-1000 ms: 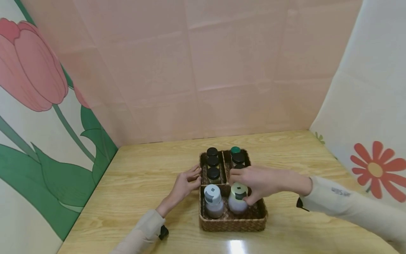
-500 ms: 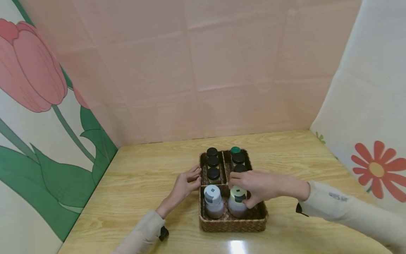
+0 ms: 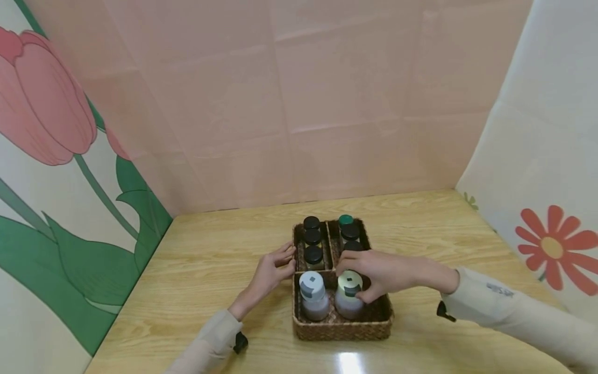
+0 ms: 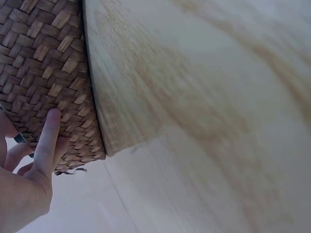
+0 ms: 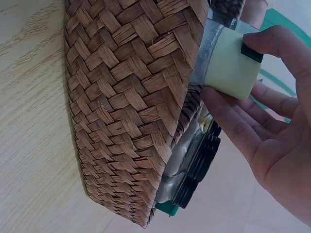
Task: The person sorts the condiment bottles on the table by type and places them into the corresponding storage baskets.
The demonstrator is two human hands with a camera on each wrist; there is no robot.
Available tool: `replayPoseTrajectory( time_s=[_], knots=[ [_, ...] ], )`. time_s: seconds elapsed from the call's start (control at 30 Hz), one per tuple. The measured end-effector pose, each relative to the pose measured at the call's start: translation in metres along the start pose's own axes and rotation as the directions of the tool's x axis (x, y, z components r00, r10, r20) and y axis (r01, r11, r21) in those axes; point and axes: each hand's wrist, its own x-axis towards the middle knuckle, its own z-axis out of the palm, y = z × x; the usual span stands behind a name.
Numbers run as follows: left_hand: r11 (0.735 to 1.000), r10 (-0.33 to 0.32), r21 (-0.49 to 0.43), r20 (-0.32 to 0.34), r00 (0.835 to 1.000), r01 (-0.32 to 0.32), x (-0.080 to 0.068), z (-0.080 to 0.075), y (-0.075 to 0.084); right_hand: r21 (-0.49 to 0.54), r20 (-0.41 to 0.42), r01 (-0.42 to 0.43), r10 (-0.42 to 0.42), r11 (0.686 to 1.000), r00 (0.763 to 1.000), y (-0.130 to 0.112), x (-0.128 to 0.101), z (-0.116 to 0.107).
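The bottle cap is pinched by the right hand; the basket wall at nine o'clock is touched by the left hand's straight fingers.

Only one piece of lettering shows: a short line of small dark print on the pale beige sleeve of the right arm, seen in the head view. It is too small and blurred to make out. The two bottles with pale flip caps, the small jars with black and green lids and the woven brown basket show no legible label, brand or number in any view.
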Motion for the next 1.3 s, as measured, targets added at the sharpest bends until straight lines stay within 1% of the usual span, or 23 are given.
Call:
replayPoseTrajectory(
  time_s=[0.17,0.3,0.4,0.6,0.73,0.8,0.87,0.93,1.0,1.07,1.17,1.3],
  knots=[
    [1.000,0.006,0.013,0.005,1.000,-0.006,0.000,0.000,-0.001,0.018,0.000,-0.002,0.002,1.000,1.000,-0.001,-0.001,0.000],
    [0.999,0.003,0.051,0.011,1.000,-0.003,0.001,-0.001,0.000,0.016,0.004,-0.011,0.011,1.000,1.000,-0.002,-0.002,0.000],
    [0.996,0.005,0.088,0.013,1.000,-0.006,0.002,-0.002,0.004,0.010,0.007,-0.024,0.024,1.000,1.000,-0.001,-0.002,-0.001],
    [0.993,0.009,0.119,0.041,0.999,-0.014,0.006,-0.003,0.008,0.011,0.026,-0.049,0.048,0.999,0.999,0.002,-0.003,-0.004],
    [0.982,0.048,0.180,0.018,0.999,-0.050,0.009,-0.005,0.009,0.035,0.018,-0.050,0.050,0.998,0.999,0.006,-0.004,-0.006],
    [0.977,0.069,0.204,0.003,0.998,-0.068,0.011,-0.006,0.008,0.046,-0.012,-0.035,0.036,0.998,0.999,0.008,-0.004,-0.006],
    [0.971,0.087,0.222,-0.010,0.996,-0.082,0.012,-0.007,0.008,0.062,-0.062,-0.011,0.014,0.998,0.998,0.011,-0.003,-0.005],
    [0.964,0.113,0.244,-0.023,0.993,-0.104,0.014,-0.008,0.007,0.068,-0.128,0.014,-0.005,0.998,0.992,0.014,-0.003,-0.004],
    [0.959,0.129,0.259,-0.037,0.991,-0.116,0.015,-0.010,0.006,0.049,-0.202,0.024,-0.014,0.999,0.979,0.017,-0.003,-0.004],
    [0.952,0.147,0.280,-0.057,0.987,-0.126,0.016,-0.012,0.006,0.014,-0.278,0.023,-0.018,1.000,0.960,0.023,-0.003,-0.004],
    [0.953,0.151,0.277,-0.091,0.984,-0.121,0.016,-0.016,0.006,-0.035,-0.379,-0.014,0.000,0.999,0.926,0.036,-0.005,-0.006],
    [0.959,0.164,0.254,-0.135,0.977,-0.125,0.017,-0.021,0.007,-0.041,-0.485,-0.047,0.021,0.998,0.874,0.055,-0.010,-0.008]
  ],
)
